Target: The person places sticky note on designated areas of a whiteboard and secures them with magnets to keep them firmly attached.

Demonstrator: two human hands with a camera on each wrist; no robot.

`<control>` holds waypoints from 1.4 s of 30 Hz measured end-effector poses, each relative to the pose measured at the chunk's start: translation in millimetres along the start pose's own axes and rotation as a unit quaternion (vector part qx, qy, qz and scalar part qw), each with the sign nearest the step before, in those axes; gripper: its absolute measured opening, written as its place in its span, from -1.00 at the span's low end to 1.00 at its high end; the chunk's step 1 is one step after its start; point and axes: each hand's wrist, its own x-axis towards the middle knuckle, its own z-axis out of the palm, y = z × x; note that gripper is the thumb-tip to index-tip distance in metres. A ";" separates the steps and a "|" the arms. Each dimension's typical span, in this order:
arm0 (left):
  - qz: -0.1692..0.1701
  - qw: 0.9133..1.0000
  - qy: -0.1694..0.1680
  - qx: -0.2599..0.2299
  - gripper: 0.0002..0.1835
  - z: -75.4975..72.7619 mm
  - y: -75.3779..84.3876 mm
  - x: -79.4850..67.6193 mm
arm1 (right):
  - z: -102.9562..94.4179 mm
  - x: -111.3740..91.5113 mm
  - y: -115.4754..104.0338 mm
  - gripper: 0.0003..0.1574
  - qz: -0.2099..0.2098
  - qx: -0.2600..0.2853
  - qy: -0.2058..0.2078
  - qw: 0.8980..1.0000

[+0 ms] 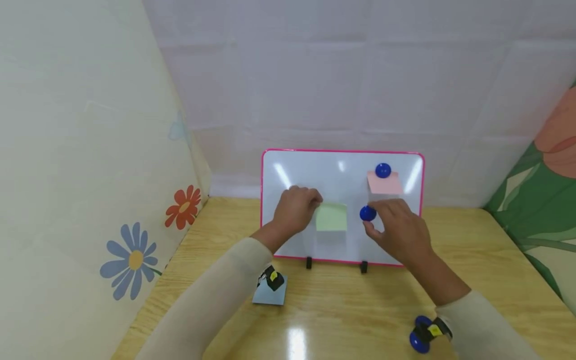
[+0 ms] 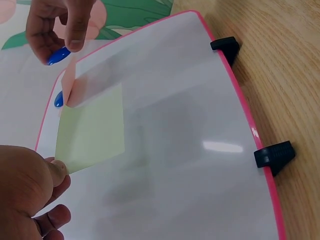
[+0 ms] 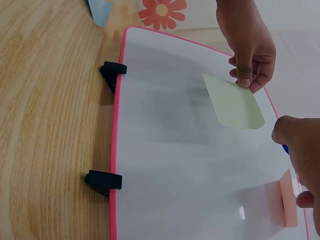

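A whiteboard (image 1: pixel 292 240) with a pink frame stands upright on the table. My left hand (image 1: pixel 297 207) pinches a pale green sticky note (image 1: pixel 331 218) by its upper left corner, in front of the board. In the left wrist view the thumb lies over a corner of the green note (image 2: pixel 95 130). My right hand (image 1: pixel 400 227) pinches a round blue magnet (image 1: pixel 367 213) between thumb and finger, to the right of the green note. Higher on the board, another blue magnet (image 1: pixel 383 170) sits at the top of a pink note (image 1: pixel 385 184).
Two black feet, one a clip (image 1: pixel 363 267), support the board's lower edge. A light blue note (image 1: pixel 270 295) lies on the table (image 1: pixel 333 310) below my left forearm. Blue magnets (image 1: pixel 419 343) lie near my right wrist. A flower-printed wall (image 1: pixel 135 260) stands left.
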 end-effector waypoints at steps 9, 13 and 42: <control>-0.016 1.000 0.003 -0.002 -0.85 -0.9 1.7 5.6 | 3.2 4.9 1.6 -0.36 -0.010 -0.006 0.013 1.000; -0.018 1.000 -0.001 -0.004 -0.84 -0.7 2.0 8.6 | 3.8 5.8 2.2 -0.37 -0.017 -0.003 0.018 1.000; -0.030 0.999 -0.001 0.018 -0.82 -6.3 1.7 28.0 | 9.9 34.4 -0.3 -0.39 -0.069 -0.020 0.047 0.996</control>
